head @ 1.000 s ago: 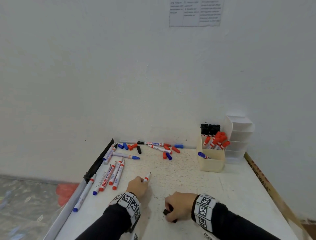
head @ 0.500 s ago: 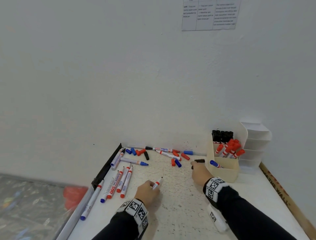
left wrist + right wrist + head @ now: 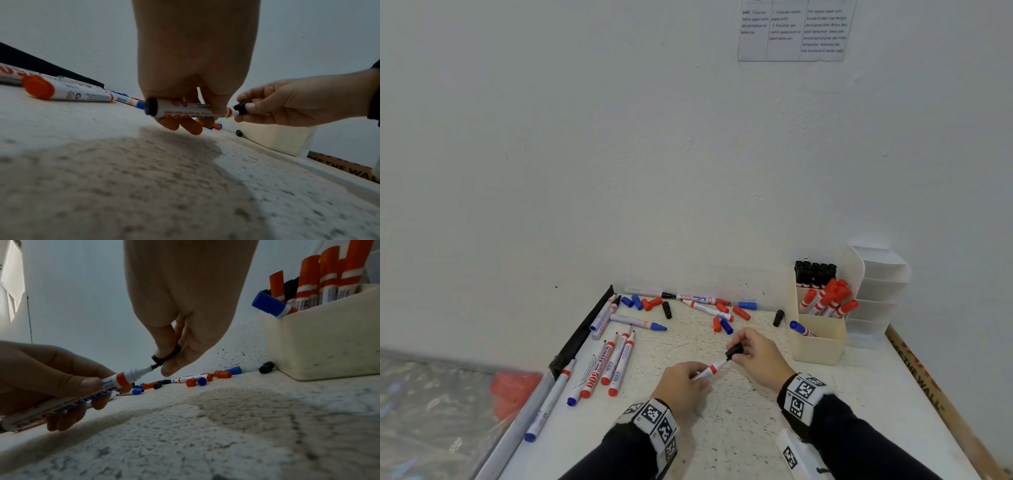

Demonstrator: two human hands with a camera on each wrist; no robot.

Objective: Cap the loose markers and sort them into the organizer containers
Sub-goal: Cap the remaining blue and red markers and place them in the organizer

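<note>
My left hand grips an uncapped black-tipped marker with an orange collar; its barrel lies across my curled fingers. My right hand pinches a black cap whose open mouth meets the marker's tip. Both hands hover just above the table's middle. The cream organizer at the right holds black-capped markers at the back, red-capped ones in the middle and one blue-capped marker in front.
Several uncapped markers lie at the left by a black strip. Loose red, blue and black caps and markers lie along the wall. One black cap sits beside the organizer. A white tiered rack stands behind it.
My right hand reached to the back near the organizer, then came back with a black cap to the marker's tip. My left hand raised the marker toward it. The head view tilted down.
</note>
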